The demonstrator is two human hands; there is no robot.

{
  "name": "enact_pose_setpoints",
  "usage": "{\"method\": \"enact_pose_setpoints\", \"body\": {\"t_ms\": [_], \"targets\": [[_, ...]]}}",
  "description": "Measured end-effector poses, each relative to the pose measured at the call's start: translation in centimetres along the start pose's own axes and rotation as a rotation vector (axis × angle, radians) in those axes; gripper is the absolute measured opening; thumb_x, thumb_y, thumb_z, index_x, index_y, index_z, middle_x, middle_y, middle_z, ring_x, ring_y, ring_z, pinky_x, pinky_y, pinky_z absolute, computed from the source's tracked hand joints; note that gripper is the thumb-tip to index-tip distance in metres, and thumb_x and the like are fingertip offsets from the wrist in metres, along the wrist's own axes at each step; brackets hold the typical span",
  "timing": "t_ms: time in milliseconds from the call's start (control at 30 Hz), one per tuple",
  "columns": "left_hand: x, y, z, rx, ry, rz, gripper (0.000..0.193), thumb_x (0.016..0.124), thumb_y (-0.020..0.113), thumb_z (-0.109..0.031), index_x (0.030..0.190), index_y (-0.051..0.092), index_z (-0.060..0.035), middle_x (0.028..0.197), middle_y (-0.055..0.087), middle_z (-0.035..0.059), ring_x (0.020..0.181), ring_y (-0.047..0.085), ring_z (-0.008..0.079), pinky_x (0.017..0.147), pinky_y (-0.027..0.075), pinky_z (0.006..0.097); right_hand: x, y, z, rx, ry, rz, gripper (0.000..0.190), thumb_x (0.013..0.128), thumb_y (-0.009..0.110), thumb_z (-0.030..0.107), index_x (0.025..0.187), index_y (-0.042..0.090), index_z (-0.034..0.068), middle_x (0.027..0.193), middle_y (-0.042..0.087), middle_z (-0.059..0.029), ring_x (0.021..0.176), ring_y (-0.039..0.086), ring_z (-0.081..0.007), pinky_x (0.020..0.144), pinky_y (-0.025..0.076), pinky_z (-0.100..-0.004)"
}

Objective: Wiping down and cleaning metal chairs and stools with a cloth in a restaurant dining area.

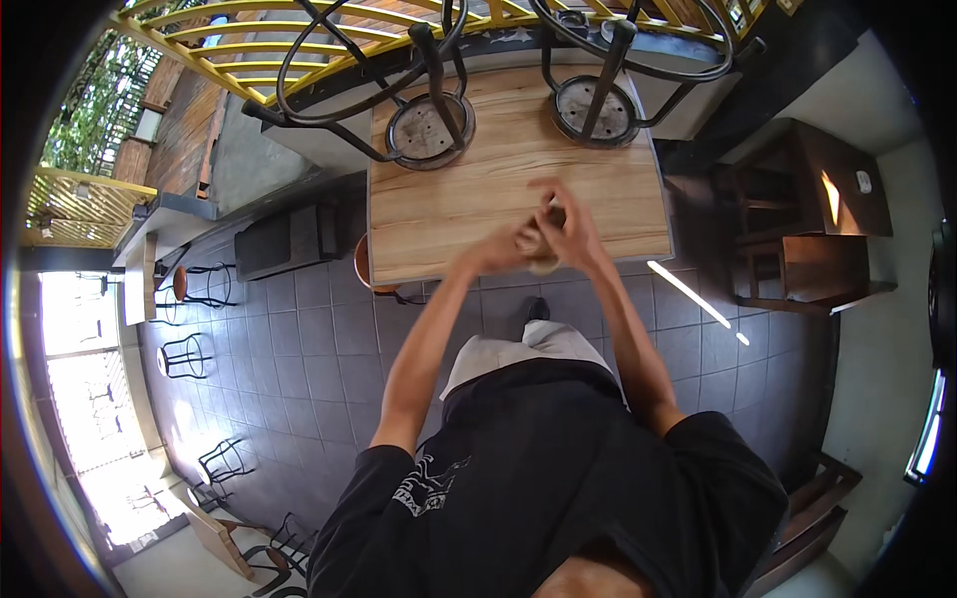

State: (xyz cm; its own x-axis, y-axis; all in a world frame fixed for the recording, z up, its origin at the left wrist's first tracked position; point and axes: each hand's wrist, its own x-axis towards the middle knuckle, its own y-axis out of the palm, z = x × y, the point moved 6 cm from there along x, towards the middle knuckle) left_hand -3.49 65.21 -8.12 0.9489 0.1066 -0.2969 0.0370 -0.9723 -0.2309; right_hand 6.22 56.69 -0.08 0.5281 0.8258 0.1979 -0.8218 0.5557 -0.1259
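My left hand [499,249] and my right hand [574,233] are close together over the near edge of a wood-grain table [516,190]. Both are blurred. A small pale rounded thing [546,266] shows just below and between them, too smeared to name. The fingers of my right hand are partly spread and bent towards the left hand. Whether either hand grips the pale thing cannot be made out. Two bar stools rest upside down on the far half of the table: one seat [428,131] at left, the other seat [594,111] at right.
Metal stool legs and ring rails rise over the table's far side, before a yellow slatted railing [269,56]. An orange-topped stool [364,263] is tucked by the table's left corner. Dark wooden furniture [804,202] stands right; more stools [187,355] stand left on the tiled floor [329,351].
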Motion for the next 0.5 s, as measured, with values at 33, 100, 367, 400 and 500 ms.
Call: {"method": "enact_pose_setpoints", "body": {"t_ms": [33,100,367,400,500], "targets": [[-1.5,1.9,1.3,-0.09,-0.112,0.096,0.08,0.079,0.081,-0.028,0.143,0.038,-0.0089,0.115,0.061,0.0094,0.1,0.06,0.0189,0.09,0.049,0.0327,-1.1,1.2,1.1,-0.03,-0.045,0.067,0.044,0.08,0.051,-0.014,0.118,0.058,0.007,0.076,0.043,0.001,0.065,0.045,-0.0049,0.058,0.038,-0.0199],[-4.7,3.4,4.0,-0.206,-0.027,-0.016,0.083,0.077,0.082,-0.022,0.145,0.036,-0.0082,0.122,0.058,0.0104,0.108,0.058,0.0204,0.094,0.048,0.0342,-3.7,2.3,2.2,0.028,0.049,0.103,0.045,0.078,0.049,-0.016,0.117,0.058,0.005,0.077,0.039,0.0024,0.065,0.043,-0.0035,0.058,0.036,-0.0193],[-15.8,8.0,8.3,-0.935,-0.132,0.052,0.121,0.07,0.089,-0.03,0.155,0.006,-0.0089,0.141,0.041,0.0167,0.13,0.045,0.0326,0.106,0.042,0.0439,-12.6,7.8,4.6,0.19,0.113,0.25,0.055,0.082,0.046,-0.016,0.133,0.045,0.007,0.097,0.043,-0.0008,0.081,0.043,-0.0047,0.072,0.039,-0.0173],[-17.2,8.4,8.2,-0.962,-0.104,0.047,0.117,0.073,0.087,-0.018,0.156,0.005,-0.0151,0.147,0.037,0.0115,0.131,0.045,0.0338,0.106,0.042,0.0424,-13.6,8.8,4.8,0.169,0.073,0.238,0.053,0.082,0.047,-0.014,0.132,0.046,0.006,0.094,0.044,-0.0015,0.08,0.045,-0.007,0.071,0.04,-0.0191],[-21.7,9.4,8.0,-0.26,-0.008,-0.285,0.106,0.073,0.086,-0.016,0.154,0.017,-0.0117,0.14,0.045,0.0095,0.127,0.051,0.0292,0.105,0.043,0.0382,-16.9,11.6,5.6,0.147,0.076,0.258,0.05,0.082,0.048,-0.012,0.129,0.048,0.004,0.093,0.046,-0.0036,0.084,0.049,-0.0111,0.075,0.042,-0.0222]]}}
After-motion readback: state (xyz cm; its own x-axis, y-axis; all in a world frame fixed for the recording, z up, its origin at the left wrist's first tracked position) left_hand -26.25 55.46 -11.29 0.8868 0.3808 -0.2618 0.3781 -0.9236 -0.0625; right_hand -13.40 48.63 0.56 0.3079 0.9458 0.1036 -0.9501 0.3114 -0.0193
